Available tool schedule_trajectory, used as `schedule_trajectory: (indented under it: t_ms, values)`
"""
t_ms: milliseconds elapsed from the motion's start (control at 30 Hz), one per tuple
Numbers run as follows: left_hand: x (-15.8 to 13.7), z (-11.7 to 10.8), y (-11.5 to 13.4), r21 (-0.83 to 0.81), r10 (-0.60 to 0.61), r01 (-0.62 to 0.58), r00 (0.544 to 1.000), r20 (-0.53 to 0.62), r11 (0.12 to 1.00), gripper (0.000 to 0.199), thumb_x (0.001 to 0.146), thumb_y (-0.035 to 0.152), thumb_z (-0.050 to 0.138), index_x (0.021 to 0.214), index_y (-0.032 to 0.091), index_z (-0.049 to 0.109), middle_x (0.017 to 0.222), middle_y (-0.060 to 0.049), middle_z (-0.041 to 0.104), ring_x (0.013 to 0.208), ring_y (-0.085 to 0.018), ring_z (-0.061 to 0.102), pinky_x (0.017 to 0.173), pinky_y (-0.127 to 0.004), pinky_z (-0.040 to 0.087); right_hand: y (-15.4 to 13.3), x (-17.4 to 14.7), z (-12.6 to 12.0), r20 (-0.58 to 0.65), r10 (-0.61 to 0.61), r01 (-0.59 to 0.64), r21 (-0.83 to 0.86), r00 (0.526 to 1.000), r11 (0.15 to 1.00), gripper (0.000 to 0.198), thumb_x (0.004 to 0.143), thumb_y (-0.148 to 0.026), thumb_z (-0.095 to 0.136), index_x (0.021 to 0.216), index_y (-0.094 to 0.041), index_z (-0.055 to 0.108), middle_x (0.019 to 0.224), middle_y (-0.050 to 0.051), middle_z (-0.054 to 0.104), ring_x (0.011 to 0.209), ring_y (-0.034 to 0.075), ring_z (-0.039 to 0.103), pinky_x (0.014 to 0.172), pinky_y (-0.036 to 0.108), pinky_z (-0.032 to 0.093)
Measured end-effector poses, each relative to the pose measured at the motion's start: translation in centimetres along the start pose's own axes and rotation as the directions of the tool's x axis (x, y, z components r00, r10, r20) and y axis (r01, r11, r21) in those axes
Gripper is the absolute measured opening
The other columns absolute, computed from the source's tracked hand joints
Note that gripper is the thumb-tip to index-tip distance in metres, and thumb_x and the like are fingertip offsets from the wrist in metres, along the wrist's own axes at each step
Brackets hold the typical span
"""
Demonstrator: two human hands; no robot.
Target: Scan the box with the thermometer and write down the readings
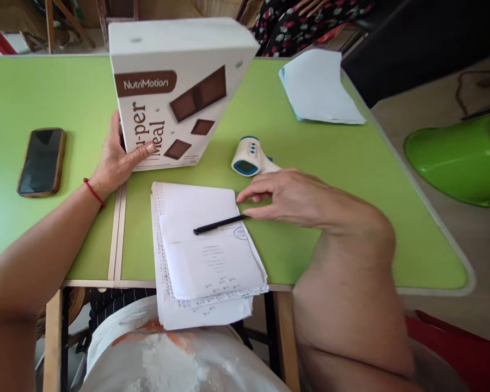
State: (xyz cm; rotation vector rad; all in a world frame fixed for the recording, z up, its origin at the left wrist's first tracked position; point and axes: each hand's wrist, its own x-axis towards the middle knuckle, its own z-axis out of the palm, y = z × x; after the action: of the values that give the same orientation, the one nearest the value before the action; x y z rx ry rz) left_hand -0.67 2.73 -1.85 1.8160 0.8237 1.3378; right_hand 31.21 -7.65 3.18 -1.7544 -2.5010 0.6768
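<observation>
Clasping white cardboard box [169, 100] in left hand [115, 158], apparently for steadiness; nearside of box, poising seemingly empty right hand [292, 197] half-open by slim black pen [218, 224].

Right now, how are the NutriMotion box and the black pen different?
The NutriMotion box is big and chunky, while the black pen is small and thin. The box is mostly white with brown pictures; the pen is black. The box is tilted in the left hand, but the pen lies across the papers. Both have a hand at or near them.
</observation>
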Motion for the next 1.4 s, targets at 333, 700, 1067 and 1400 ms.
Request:
schedule_trajectory:
  t_ms: [333, 700, 1067, 1400]
  values:
    - [-0.9, -1.9, 0.6, 0.511, -0.232, 0.254, 0.967, -0.108, 0.821, 0.099, 0.062, 0.07, 0.089, 0.132, 0.019, 0.041, 0.141, -0.017, 0.053, 0.134, -0.04, 0.053, 0.107, -0.062, 0.05, -1.3, -0.6, -0.6, 0.077, 0.064, -0.061, -0.044, 0.995, 0.997, 0.011, 0.067, -0.024, 0.074, 0.061, -0.026, 0.065, 0.053, -0.006, 0.055, 0.05, 0.014, 0.049, 0.054, 0.029, 0.035]
    - [-11.4, 1.5, 13.9, 0.558, -0.098, -0.653, 0.601, 0.793, 0.513, 0.102, 0.066, 0.044, 0.095, 0.151, 0.018, 0.044, 0.161, -0.024, 0.043, 0.147, -0.045, 0.045, 0.114, -0.055, 0.048, -1.9, -4.2, -0.6, -0.438, 0.095, -0.166, -0.127, 0.894, 0.978, 0.004, 0.069, -0.026, 0.057, 0.067, -0.028, 0.06, 0.054, -0.001, 0.057, 0.057, 0.021, 0.055, 0.057, 0.034, 0.038]
    - [-12.0, 4.3, 11.5, 0.452, -0.013, -0.62, 0.58, 0.814, 0.641, 0.042, 0.098, 0.018, 0.06, 0.139, 0.015, 0.061, 0.149, -0.024, 0.057, 0.143, -0.043, 0.052, 0.114, -0.06, 0.049, -3.5, -2.4, 0.8, -0.766, 0.121, 0.448, 0.488, 0.631, 0.749, 0.013, 0.068, -0.014, 0.067, 0.072, -0.026, 0.068, 0.064, 0.0, 0.065, 0.056, 0.018, 0.058, 0.054, 0.035, 0.046]
    - [-9.9, 6.0, 9.3, 0.454, 0.149, -0.714, 0.607, 0.78, 0.534, 0.034, 0.099, 0.011, 0.053, 0.13, 0.011, 0.066, 0.137, -0.025, 0.066, 0.13, -0.042, 0.064, 0.105, -0.061, 0.056, -7.7, 2.7, 2.8, -0.494, 0.13, 0.354, 0.758, 0.859, 0.547, 0.01, 0.077, -0.019, 0.067, 0.073, -0.025, 0.059, 0.064, -0.006, 0.058, 0.054, 0.01, 0.051, 0.049, 0.025, 0.042]
